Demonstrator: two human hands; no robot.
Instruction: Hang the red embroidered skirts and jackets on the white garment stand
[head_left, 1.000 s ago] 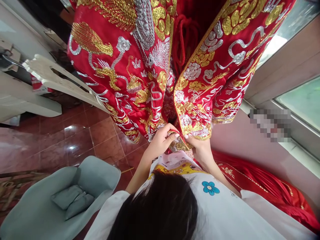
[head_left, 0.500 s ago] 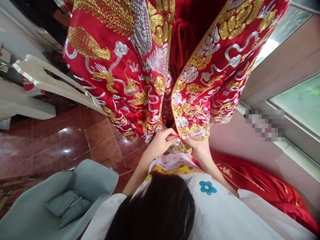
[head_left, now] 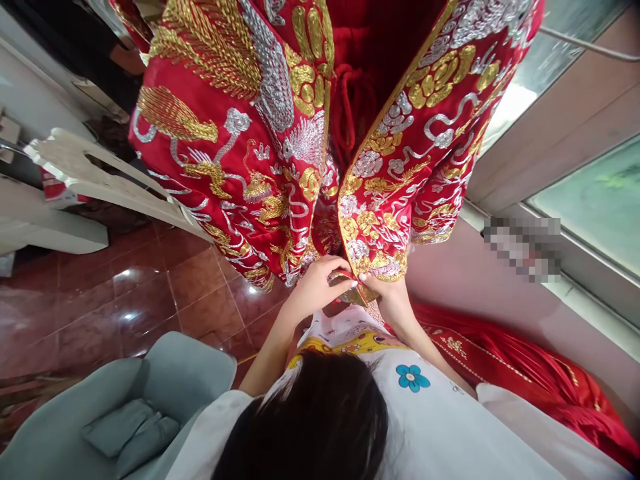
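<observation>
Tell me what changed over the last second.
Little: the left hand and right hand keep their grip on the lower front edges of the embroidered red robe, fingers only shifting slightly. The view drifted; the grey armchair and tiled floor stayed put.

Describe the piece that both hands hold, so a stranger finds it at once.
Find the red embroidered robe filling the top of the view. Follow its front opening down to the hem, where the left hand and right hand pinch a small flap. Unlike the red panels beside it, it is mostly shiny gold.
</observation>
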